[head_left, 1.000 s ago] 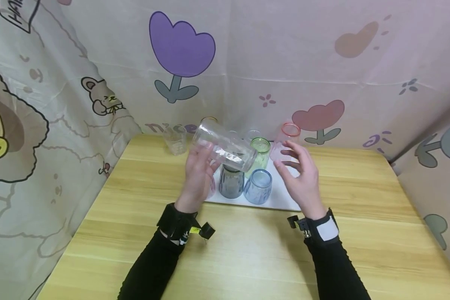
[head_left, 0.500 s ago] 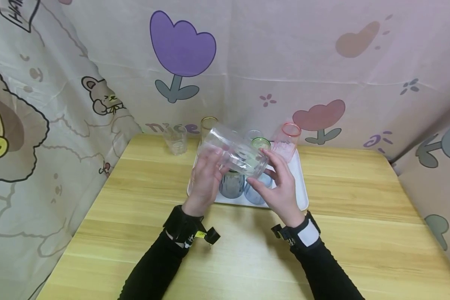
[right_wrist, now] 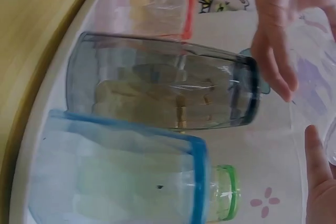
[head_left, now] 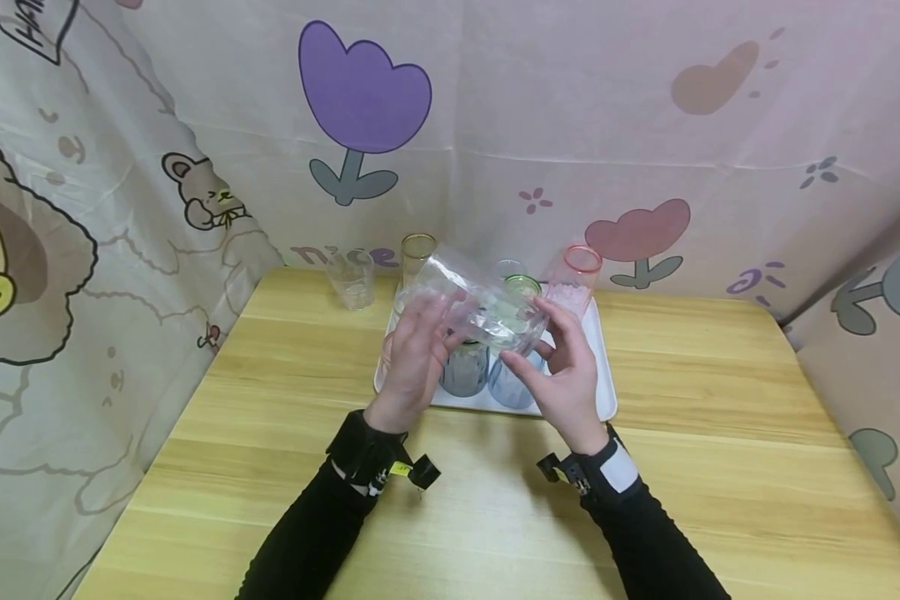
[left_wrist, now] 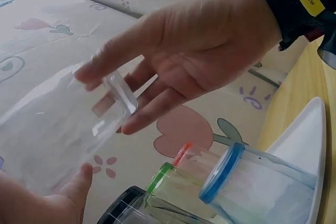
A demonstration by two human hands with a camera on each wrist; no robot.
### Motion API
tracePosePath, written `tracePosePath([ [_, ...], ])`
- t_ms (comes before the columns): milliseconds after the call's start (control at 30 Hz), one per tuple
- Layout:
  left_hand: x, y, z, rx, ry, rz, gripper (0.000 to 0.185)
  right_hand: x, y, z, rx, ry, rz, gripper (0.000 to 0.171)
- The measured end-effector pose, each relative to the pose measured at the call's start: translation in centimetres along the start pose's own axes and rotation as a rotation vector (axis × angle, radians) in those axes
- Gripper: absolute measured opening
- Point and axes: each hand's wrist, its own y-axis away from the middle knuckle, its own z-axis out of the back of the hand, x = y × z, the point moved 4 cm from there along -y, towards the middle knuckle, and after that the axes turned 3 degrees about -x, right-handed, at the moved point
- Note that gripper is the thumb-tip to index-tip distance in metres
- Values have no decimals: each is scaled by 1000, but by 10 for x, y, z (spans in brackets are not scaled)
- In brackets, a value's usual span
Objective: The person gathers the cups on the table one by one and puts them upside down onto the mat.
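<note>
We hold the clear glass (head_left: pixel 480 304) tilted between left hand (head_left: pixel 412 354) and right hand (head_left: pixel 566 375), fingers loosely round it; it could slip onto the tray's (head_left: pixel 603 392) glasses.

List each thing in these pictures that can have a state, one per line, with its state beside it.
Clear glass: held tilted above the tray by both hands.
Left hand: gripping the clear glass.
Right hand: gripping the clear glass.
Grey glass: upright on the tray.
Blue glass: upright on the tray.
Green glass: upright on the tray.
Pink glass: upright on the tray.
Small clear glass: upright on the table.
Tray: flat on the table.
</note>
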Motion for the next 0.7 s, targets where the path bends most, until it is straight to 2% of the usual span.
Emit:
tracePosePath([
  [167,-1,-2,6,-46,-35,-6,47,5,-5,8,-49,-141,-6,69],
  [433,-12,-10,16,-163,-61,-52,55,18,-15,27,-149,-135,82,68],
  [500,-17,-12,20,-172,-123,-89,51,23,-18,34,-189,-123,116,69],
  [567,-23,-14,25,-180,-224,-140,42,27,-21,41,-229,-103,150,69],
  [700,-34,-17,36,-192,-482,-276,31,34,-26,55,-297,-17,194,69],
])
